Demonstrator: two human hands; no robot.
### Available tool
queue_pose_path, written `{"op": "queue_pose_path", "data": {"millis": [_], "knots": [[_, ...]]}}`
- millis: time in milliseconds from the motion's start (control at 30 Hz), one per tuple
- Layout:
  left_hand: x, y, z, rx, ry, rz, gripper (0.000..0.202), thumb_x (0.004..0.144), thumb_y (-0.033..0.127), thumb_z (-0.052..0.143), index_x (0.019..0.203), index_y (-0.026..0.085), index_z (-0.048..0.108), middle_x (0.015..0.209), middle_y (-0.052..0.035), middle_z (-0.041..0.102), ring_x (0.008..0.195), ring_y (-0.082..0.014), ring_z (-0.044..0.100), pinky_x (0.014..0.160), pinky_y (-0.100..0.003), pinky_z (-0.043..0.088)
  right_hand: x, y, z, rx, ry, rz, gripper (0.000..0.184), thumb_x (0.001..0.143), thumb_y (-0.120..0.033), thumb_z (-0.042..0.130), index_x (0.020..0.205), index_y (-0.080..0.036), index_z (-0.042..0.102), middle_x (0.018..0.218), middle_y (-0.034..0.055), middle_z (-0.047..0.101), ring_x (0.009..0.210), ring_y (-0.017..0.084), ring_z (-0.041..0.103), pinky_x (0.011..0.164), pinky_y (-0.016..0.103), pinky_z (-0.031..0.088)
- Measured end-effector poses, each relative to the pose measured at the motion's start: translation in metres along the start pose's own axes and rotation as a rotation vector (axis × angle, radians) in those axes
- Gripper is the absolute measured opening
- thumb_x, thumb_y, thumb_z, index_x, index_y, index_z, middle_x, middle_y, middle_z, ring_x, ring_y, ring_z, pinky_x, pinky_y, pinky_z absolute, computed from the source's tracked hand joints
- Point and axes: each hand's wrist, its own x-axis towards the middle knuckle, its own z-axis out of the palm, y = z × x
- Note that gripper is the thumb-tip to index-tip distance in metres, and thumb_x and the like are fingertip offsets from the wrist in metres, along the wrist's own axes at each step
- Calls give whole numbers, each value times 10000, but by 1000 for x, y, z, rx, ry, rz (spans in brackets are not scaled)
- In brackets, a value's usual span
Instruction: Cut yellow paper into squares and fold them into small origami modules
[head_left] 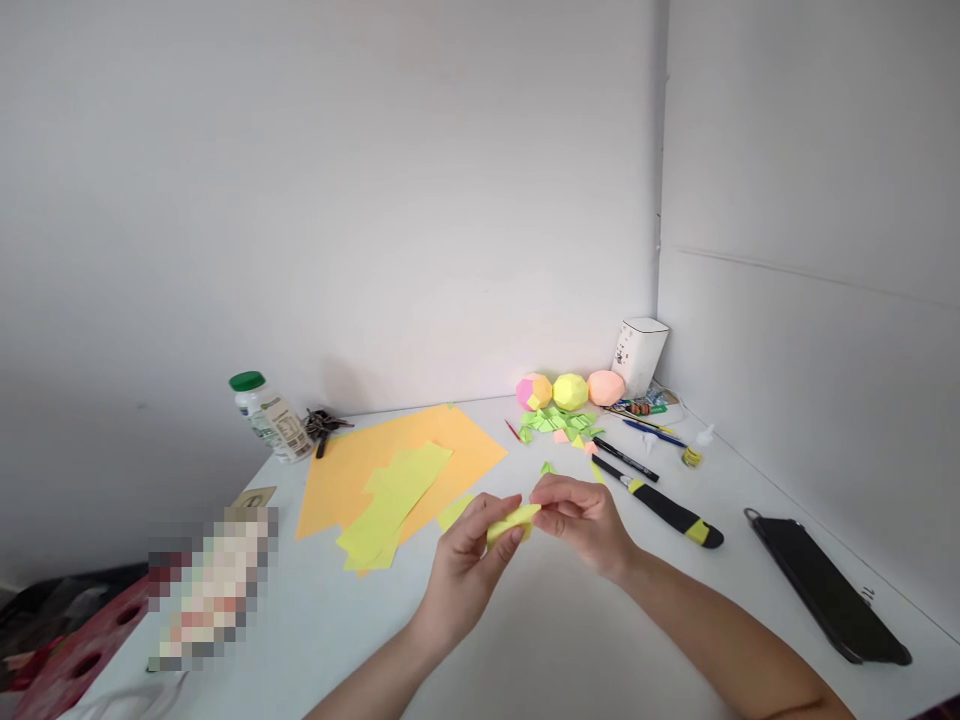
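Note:
My left hand [463, 565] and my right hand [581, 520] meet above the white table [570, 640], both pinching one small yellow paper piece [514, 523] between fingertips. The paper is folded and partly hidden by my fingers. Just behind the hands lie yellow paper strips [394, 505] on a large orange sheet [420, 450]. A small green folded piece [548, 467] lies just beyond my right hand.
Three paper balls [570, 391] and a heap of green folded pieces [559, 422] sit by the back wall, near a white container [640, 355]. A black-and-yellow cutter [667, 510], pens [626, 459], a glue bottle [696, 447], a dark phone [825, 590], a green-capped bottle [266, 412] and keys [322, 425] lie around.

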Motion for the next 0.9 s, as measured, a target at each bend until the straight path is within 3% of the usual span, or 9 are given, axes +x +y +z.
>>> {"op": "queue_pose_path", "data": {"millis": [200, 400, 500, 667, 800, 900], "knots": [[1, 3, -1, -53, -37, -16, 256, 815, 280, 632, 1067, 295, 678, 780, -22, 545, 738, -147, 510, 611, -269, 457, 0, -1, -1, 9, -41, 35, 157, 742, -270, 726, 889, -220, 707, 777, 20, 605, 726, 145, 541, 630, 280, 453], [1, 6, 2, -274, 85, -278, 287, 670, 314, 767, 951, 272, 726, 900, -36, 648, 865, -190, 565, 767, -353, 495, 1, 0, 0, -18, -33, 28, 134, 740, -274, 725, 862, -219, 714, 759, 17, 598, 685, 135, 523, 581, 266, 436], [0, 6, 4, -354, 122, -338, 299, 645, 314, 785, 934, 258, 733, 909, -38, 669, 880, -197, 578, 820, -387, 487, 0, 1, 0, -22, -3, 23, 117, 743, -266, 722, 853, -225, 712, 755, 11, 594, 684, 135, 523, 581, 265, 434], [0, 4, 4, -285, 86, -283, 283, 694, 318, 748, 971, 269, 717, 932, -38, 651, 889, -196, 570, 792, -368, 492, 0, 1, 1, -5, 4, 10, 134, 747, -230, 720, 880, -238, 710, 761, 4, 588, 684, 126, 521, 576, 252, 432], [-1, 4, 3, 27, 32, -54, 299, 771, 285, 678, 1070, 302, 676, 801, -17, 579, 769, -160, 534, 675, -292, 462, 0, 0, 1, 6, -1, -27, 127, 747, -207, 718, 870, -239, 714, 792, 18, 608, 707, 133, 553, 579, 249, 451], [-2, 5, 2, 196, -34, 8, 246, 845, 288, 589, 1074, 303, 677, 723, -9, 520, 689, -145, 488, 618, -268, 414, 1, -1, 0, -1, -22, -41, 130, 745, -181, 719, 863, -234, 715, 802, 21, 611, 718, 130, 563, 602, 246, 459]]}}
